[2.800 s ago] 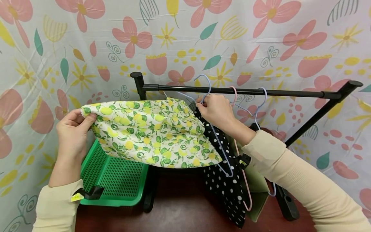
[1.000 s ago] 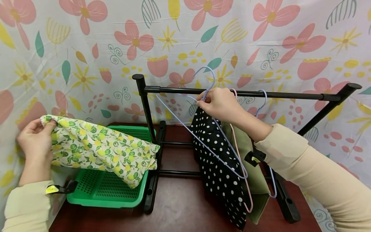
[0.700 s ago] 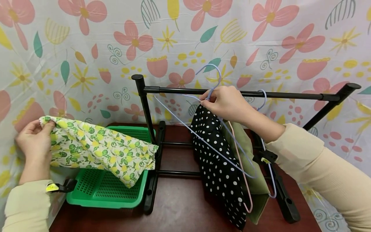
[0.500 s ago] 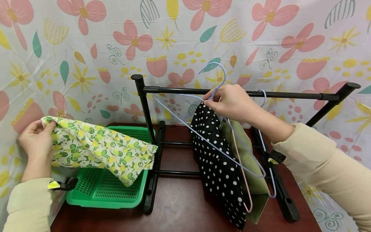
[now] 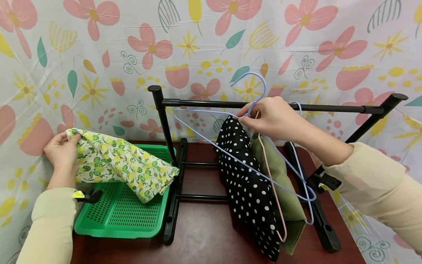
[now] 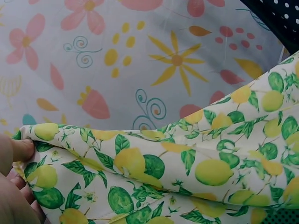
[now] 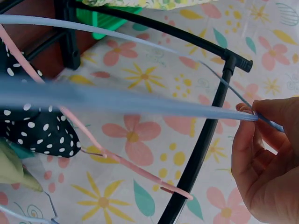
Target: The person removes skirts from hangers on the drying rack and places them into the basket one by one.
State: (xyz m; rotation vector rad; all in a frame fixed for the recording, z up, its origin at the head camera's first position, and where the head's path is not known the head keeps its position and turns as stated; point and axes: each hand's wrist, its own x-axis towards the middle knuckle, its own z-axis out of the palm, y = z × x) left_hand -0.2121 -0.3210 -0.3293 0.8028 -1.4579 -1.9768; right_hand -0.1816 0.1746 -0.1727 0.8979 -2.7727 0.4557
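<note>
My left hand (image 5: pixel 62 154) pinches one corner of a lemon-print cloth (image 5: pixel 128 161), which hangs slantwise over the green basket. In the left wrist view the thumb lies on the cloth's edge. My right hand (image 5: pixel 273 115) pinches a bare blue hanger (image 5: pixel 214 142) just below its hook, in front of the black rail (image 5: pixel 204 104). The hook stands above the rail, its tip pointing left. Behind that hanger, a black polka-dot cloth (image 5: pixel 245 176) hangs by a pink hanger (image 5: pixel 273 187). An olive green cloth (image 5: pixel 290 205) hangs just right of it, with another blue hanger (image 5: pixel 311 209).
A green basket (image 5: pixel 122 231) sits at the left on the dark red table (image 5: pixel 211 234), beside the rack's black foot (image 5: pixel 169 223). The other foot (image 5: pixel 326 231) stands at the right. A floral curtain (image 5: pixel 108 73) closes off the back and left side.
The lemon-print cloth has come away from the blue hanger and moved left over the basket, then slightly back right. My right hand has shifted right with the bare hanger.
</note>
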